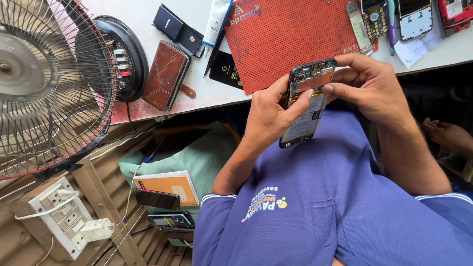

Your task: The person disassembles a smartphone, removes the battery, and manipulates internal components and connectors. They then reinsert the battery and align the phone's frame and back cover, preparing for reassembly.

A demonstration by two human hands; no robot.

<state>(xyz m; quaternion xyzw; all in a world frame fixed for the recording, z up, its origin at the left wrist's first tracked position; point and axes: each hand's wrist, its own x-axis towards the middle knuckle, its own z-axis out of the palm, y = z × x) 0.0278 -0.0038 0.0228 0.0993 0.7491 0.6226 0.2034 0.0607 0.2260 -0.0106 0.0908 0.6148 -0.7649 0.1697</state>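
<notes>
Fingers of the left hand (pixel 268 116) clasp the opened phone (pixel 308 101) from its side above the lap, just off the bench (pixel 148 15) edge, while the right hand (pixel 367 86) pinches its top corner, so a firm, level hold with light fingertip pressure seems wise.

You sit at a white table (pixel 148 15) in daylight. At nine o'clock stands a fan (pixel 49 83); at seven, a socket board (pixel 54 216).
</notes>
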